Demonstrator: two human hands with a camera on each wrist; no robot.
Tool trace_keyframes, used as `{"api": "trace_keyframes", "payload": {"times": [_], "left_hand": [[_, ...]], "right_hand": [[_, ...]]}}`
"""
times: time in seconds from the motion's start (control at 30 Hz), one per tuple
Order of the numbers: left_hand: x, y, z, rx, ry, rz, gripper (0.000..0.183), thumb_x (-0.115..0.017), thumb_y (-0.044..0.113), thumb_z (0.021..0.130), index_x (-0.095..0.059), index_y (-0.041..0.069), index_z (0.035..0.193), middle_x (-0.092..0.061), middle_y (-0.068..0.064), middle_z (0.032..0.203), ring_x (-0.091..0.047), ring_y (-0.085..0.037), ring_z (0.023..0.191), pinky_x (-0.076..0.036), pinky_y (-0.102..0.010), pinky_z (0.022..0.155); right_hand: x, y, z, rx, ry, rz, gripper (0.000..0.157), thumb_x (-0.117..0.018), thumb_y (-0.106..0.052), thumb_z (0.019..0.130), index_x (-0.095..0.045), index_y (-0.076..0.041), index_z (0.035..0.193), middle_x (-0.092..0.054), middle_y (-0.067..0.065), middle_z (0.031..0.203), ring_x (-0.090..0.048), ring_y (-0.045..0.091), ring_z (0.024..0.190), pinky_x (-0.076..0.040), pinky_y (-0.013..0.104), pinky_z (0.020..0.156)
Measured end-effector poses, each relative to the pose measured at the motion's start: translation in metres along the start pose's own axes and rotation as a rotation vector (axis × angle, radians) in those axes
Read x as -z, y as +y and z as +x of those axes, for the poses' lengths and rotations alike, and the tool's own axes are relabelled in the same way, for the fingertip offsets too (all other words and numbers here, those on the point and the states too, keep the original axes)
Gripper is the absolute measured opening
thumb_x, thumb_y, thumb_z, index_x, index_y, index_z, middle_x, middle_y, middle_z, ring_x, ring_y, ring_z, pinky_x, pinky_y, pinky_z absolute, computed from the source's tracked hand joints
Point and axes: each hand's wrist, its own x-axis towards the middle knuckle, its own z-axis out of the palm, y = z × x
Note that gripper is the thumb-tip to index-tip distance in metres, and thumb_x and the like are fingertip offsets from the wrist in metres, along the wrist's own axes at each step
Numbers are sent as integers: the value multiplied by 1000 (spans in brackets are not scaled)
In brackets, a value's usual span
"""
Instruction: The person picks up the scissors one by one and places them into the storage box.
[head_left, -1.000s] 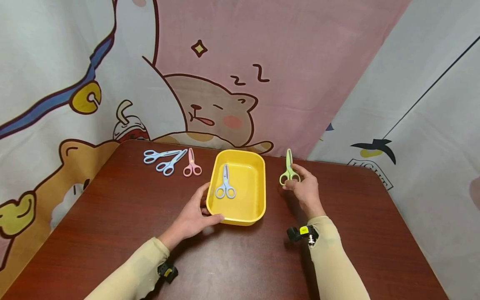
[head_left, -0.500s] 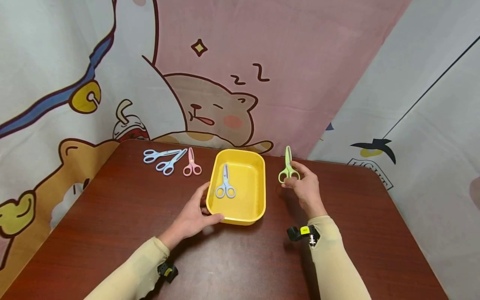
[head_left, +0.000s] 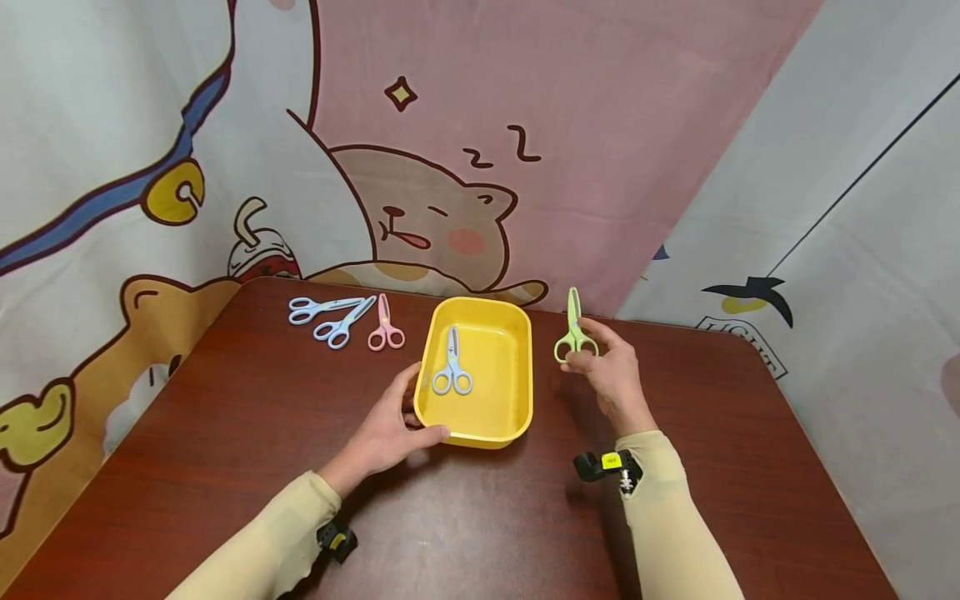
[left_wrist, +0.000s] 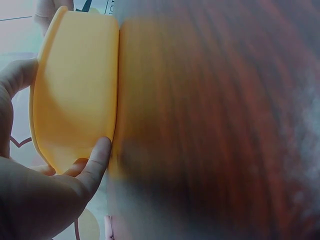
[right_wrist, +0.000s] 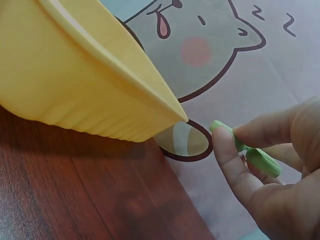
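My right hand (head_left: pixel 611 375) pinches green scissors (head_left: pixel 574 329) by the handle loops, blades pointing away, to the right of a yellow tray (head_left: pixel 527 392). In the right wrist view the green scissors (right_wrist: pixel 263 162) are held above the table, partly hidden by the fingers. My left hand (head_left: pixel 382 433) grips the tray's near-left corner, thumb at the front edge and fingers along the left side; in the left wrist view fingers press the yellow wall (left_wrist: pixel 80 85). Inside the tray, on its left half, lie blue scissors (head_left: pixel 452 367).
Left of the tray, near the table's back edge, lie two more blue scissors (head_left: pixel 311 310) (head_left: pixel 343 325) and pink scissors (head_left: pixel 386 327). The dark wooden table (head_left: pixel 480 525) ends at a printed cloth (head_left: pixel 600 125) behind and at the sides.
My right hand has lifted slightly, with the green scissors shifting a little up and left in the head view. The left hand and tray stay put.
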Motion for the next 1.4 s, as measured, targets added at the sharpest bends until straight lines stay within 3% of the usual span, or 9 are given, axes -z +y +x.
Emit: {"api": "trace_keyframes", "payload": {"times": [0.33, 0.77, 1.13, 1.4], "left_hand": [[0, 0, 0, -2, 0, -4, 104, -90, 15, 80, -24, 5, 161, -49, -21, 147, -63, -33, 108, -56, -27, 81], [1, 2, -1, 11, 2, 6, 104, -90, 18, 80, -25, 7, 161, -49, -19, 145, -61, -32, 111, -56, -31, 84], [0, 1, -1, 8, 3, -2, 103, -90, 17, 81, -25, 6, 161, -49, -20, 145, -61, -32, 110, -57, -33, 84], [0, 0, -1, 9, 2, -9, 104, -89, 15, 81, -25, 7, 161, -48, -20, 146, -62, -32, 108, -56, -28, 81]], "right_hand": [[-2, -5, 0, 11, -19, 23, 65, -63, 16, 87, -53, -3, 148, -50, 15, 132, -68, 14, 79, -62, 30, 74], [-4, -12, -5, -11, -25, 8, 65, -64, 13, 89, -52, -5, 150, -47, 19, 141, -68, 12, 78, -62, 28, 75], [-6, -17, -6, -3, -38, 44, 65, -63, 15, 89, -52, -4, 150, -44, 16, 140, -68, 13, 79, -63, 34, 79], [-8, -18, -7, 11, -43, 63, 65, -62, 15, 88, -52, -4, 150, -47, 17, 132, -68, 13, 78, -63, 35, 78]]}}
